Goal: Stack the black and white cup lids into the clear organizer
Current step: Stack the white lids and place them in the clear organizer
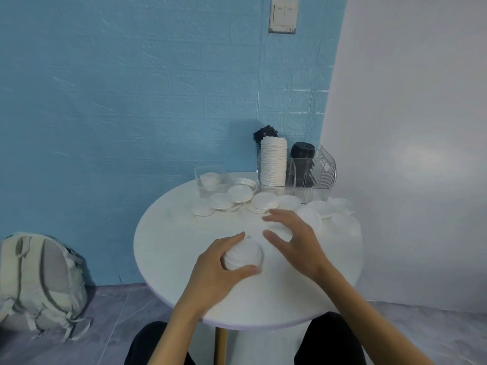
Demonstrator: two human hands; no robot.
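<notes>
Head view takes in the blue wall (131, 101) first, broad behind everything, with a pale switch plate (283, 15) high on it; beside it on the right stands a plain white wall (408, 127); below, on the grey floor, a light backpack (39, 280) leans at the left; the round white table (168, 259) sits before me, my dark-clad knees under its near edge; at the table's far right corner the clear organizer (320, 177) stands, a tall stack of white lids (273, 162) upright in its left compartment, black lids (303, 151) in the next one, and more black lids (265, 132) showing behind the white stack; just left of it a smaller clear box (210, 171) holds a few white lids; loose white lids (239, 193) lie scattered across the far part of the table in front of both, some overlapping; my right hand (292, 241) hovers over the table with fingers spread and relaxed, gripping nothing that I can make out; my left hand (218, 267) curls round a small stack of white lids (243, 255) near the table's middle, thumb on the near side and fingers on the far side, the stack resting on the tabletop.
</notes>
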